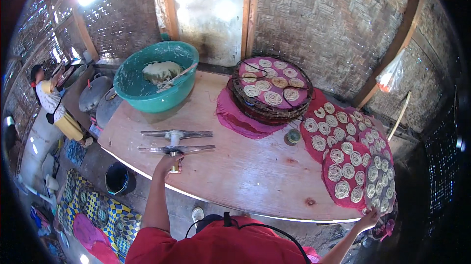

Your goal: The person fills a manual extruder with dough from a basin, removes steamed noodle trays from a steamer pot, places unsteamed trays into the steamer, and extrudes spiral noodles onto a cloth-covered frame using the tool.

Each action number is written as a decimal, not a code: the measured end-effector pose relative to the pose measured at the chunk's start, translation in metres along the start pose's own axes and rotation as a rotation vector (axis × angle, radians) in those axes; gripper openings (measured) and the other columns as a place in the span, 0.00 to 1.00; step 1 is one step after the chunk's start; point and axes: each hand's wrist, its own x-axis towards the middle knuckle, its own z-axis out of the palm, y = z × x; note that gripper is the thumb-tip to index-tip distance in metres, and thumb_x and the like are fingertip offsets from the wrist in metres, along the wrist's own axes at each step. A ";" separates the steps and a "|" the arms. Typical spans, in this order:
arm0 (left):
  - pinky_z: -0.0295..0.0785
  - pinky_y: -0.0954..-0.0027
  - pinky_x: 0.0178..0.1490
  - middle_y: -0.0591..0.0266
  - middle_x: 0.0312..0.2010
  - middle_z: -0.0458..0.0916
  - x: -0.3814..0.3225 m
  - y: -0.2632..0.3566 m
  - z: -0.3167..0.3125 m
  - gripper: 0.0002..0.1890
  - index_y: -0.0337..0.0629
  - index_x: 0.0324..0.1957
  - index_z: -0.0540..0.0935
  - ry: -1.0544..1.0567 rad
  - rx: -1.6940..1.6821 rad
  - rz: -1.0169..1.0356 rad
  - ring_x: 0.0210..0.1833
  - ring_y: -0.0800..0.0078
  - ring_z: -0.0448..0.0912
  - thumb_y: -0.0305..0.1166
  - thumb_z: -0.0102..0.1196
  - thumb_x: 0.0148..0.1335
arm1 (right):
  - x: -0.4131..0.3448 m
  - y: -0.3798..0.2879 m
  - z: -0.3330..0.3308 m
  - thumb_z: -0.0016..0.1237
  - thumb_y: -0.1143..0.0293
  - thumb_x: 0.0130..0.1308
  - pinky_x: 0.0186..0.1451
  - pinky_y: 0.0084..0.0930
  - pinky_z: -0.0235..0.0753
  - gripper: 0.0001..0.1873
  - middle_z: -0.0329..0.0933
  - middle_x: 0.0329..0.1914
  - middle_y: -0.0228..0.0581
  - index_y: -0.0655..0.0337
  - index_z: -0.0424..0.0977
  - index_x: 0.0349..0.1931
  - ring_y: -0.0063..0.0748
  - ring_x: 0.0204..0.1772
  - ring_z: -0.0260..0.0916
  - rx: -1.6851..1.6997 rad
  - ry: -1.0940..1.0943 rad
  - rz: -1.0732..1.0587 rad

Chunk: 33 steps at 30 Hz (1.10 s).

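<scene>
My left hand is closed around the brass-coloured cylinder of a hand press with two long wooden crossbars, over the table's front left. At the table's front right corner, my right hand has its fingers at the lower edge of a greyish-purple round cloth bearing coils of noodle-like dough strands; whether it pinches the cloth is unclear. Beside it lies a red round cloth with similar coils. More coil-covered cloths overlap behind. A stack of round woven trays carries coils on pink cloth.
A green plastic basin holding dough and a stick stands at the back left of the wooden table. A small round green object sits near the trays. Another person stands by lidded pots at left. A black bucket is on the floor.
</scene>
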 end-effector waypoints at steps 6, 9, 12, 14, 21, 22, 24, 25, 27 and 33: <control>0.73 0.59 0.39 0.49 0.32 0.81 -0.072 0.006 0.002 0.22 0.37 0.36 0.79 0.622 1.042 0.349 0.37 0.54 0.79 0.46 0.61 0.47 | -0.027 -0.053 0.082 0.38 0.70 0.67 0.33 0.31 0.70 0.12 0.76 0.30 0.44 0.71 0.72 0.35 0.33 0.28 0.72 -0.028 -0.277 -0.124; 0.73 0.59 0.37 0.50 0.31 0.81 -0.123 0.024 -0.018 0.16 0.40 0.31 0.81 0.812 0.938 0.365 0.34 0.56 0.79 0.44 0.60 0.50 | -0.071 -0.110 0.112 0.41 0.70 0.65 0.32 0.33 0.68 0.11 0.75 0.28 0.44 0.72 0.71 0.32 0.33 0.27 0.70 -0.279 -0.328 -0.252; 0.71 0.66 0.30 0.54 0.21 0.80 -0.158 0.024 -0.062 0.14 0.37 0.23 0.79 0.927 0.842 0.420 0.25 0.64 0.79 0.39 0.58 0.54 | -0.120 -0.135 0.139 0.43 0.73 0.62 0.28 0.29 0.67 0.07 0.72 0.23 0.40 0.69 0.71 0.32 0.28 0.25 0.68 0.066 -0.608 -0.175; 0.69 0.72 0.27 0.59 0.15 0.79 -0.174 0.019 -0.099 0.16 0.37 0.20 0.78 0.985 0.720 0.399 0.19 0.71 0.78 0.37 0.52 0.60 | -0.168 -0.165 0.146 0.44 0.72 0.63 0.28 0.25 0.67 0.07 0.71 0.24 0.36 0.68 0.71 0.33 0.25 0.24 0.67 0.244 -0.691 -0.126; 0.71 0.70 0.30 0.58 0.19 0.80 -0.204 0.000 -0.234 0.11 0.39 0.29 0.80 1.135 0.728 0.720 0.24 0.67 0.80 0.36 0.51 0.59 | -0.305 -0.251 0.152 0.38 0.73 0.66 0.23 0.16 0.67 0.09 0.69 0.26 0.36 0.68 0.71 0.39 0.18 0.22 0.65 0.454 -0.882 0.030; 0.71 0.70 0.31 0.58 0.17 0.79 -0.208 -0.003 -0.253 0.10 0.38 0.29 0.80 1.114 0.645 0.614 0.24 0.68 0.80 0.35 0.53 0.58 | -0.318 -0.263 0.154 0.39 0.73 0.66 0.22 0.15 0.67 0.09 0.69 0.26 0.36 0.68 0.71 0.39 0.18 0.22 0.65 0.446 -0.891 0.026; 0.72 0.71 0.31 0.59 0.17 0.79 -0.217 0.006 -0.292 0.10 0.38 0.29 0.80 1.103 0.587 0.445 0.25 0.69 0.80 0.35 0.53 0.57 | -0.344 -0.287 0.161 0.39 0.73 0.66 0.22 0.15 0.67 0.09 0.69 0.26 0.36 0.68 0.71 0.39 0.18 0.22 0.65 0.439 -0.896 0.022; 0.72 0.72 0.31 0.59 0.17 0.79 -0.220 0.012 -0.309 0.09 0.38 0.29 0.81 1.077 0.526 0.280 0.26 0.69 0.80 0.34 0.54 0.56 | -0.354 -0.300 0.167 0.39 0.73 0.66 0.21 0.15 0.66 0.09 0.69 0.26 0.36 0.68 0.71 0.39 0.18 0.22 0.64 0.466 -0.885 0.037; 0.71 0.73 0.29 0.59 0.16 0.78 -0.216 0.018 -0.339 0.09 0.37 0.28 0.80 1.067 0.495 0.352 0.23 0.70 0.79 0.33 0.53 0.57 | -0.373 -0.333 0.176 0.39 0.73 0.66 0.21 0.15 0.66 0.09 0.69 0.26 0.36 0.68 0.71 0.40 0.18 0.22 0.64 0.493 -0.870 0.047; 0.67 0.73 0.21 0.56 0.17 0.77 -0.164 0.052 -0.398 0.10 0.33 0.25 0.75 1.026 0.396 0.588 0.17 0.74 0.75 0.28 0.48 0.61 | -0.400 -0.394 0.177 0.39 0.72 0.67 0.20 0.14 0.65 0.09 0.69 0.25 0.35 0.68 0.72 0.39 0.17 0.21 0.63 0.574 -0.821 -0.015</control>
